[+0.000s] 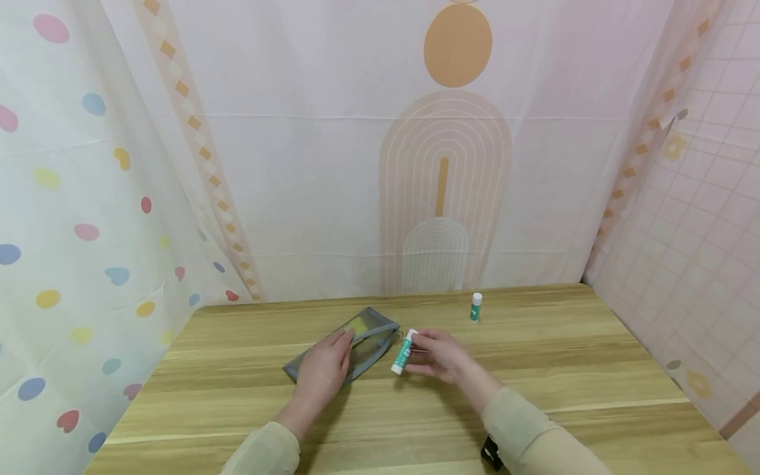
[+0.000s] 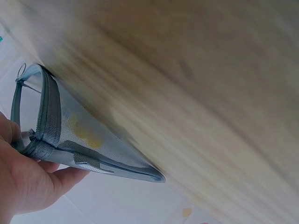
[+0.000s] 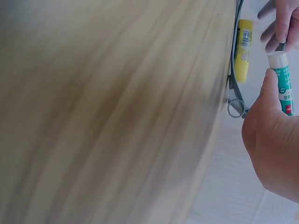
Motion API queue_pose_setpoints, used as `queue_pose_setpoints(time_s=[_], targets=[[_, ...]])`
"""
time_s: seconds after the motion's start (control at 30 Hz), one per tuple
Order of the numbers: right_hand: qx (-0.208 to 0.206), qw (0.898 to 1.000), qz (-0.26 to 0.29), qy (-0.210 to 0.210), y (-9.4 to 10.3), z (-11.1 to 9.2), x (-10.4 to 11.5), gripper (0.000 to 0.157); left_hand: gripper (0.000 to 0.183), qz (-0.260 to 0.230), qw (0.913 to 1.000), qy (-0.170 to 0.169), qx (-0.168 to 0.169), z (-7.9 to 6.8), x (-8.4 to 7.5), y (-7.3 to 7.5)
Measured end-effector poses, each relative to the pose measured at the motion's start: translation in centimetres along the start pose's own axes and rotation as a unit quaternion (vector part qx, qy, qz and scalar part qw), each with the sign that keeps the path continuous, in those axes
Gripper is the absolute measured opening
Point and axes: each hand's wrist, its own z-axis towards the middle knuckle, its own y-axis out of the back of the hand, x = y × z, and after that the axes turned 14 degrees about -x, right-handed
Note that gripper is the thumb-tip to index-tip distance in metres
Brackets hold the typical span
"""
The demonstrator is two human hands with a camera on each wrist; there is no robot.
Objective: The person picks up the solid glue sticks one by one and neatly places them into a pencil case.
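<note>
A grey mesh zip pouch (image 1: 378, 319) lies slanted on the table, its mouth held apart on the side facing the right hand. My left hand (image 1: 323, 368) grips the pouch by the rim, with fingers and thumb on either side of the edge in the left wrist view. Inside the mesh shows a yellow glue stick (image 3: 243, 51). My right hand (image 1: 442, 356) pinches a green-and-white glue stick (image 1: 403, 354) between thumb and fingers, tilted, just right of the pouch mouth. Another green-and-white glue stick (image 1: 475, 309) stands upright farther back.
The wooden table (image 1: 564, 369) runs back to a patterned cloth wall (image 1: 320, 198), with cloth at both sides. A small metal ring (image 3: 235, 108) hangs at the pouch's zip end. Something black (image 1: 491, 453) shows under the right sleeve.
</note>
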Motion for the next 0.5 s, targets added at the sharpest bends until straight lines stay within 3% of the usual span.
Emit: queue_pose_setpoints(time_s=[0.5], targets=[[-0.008,1.000,0.008,-0.024,-2.3,0.6,-0.7,0.025,0.031,-0.004,0.9997,-0.010,-0.022,0.0,0.2,-0.2]])
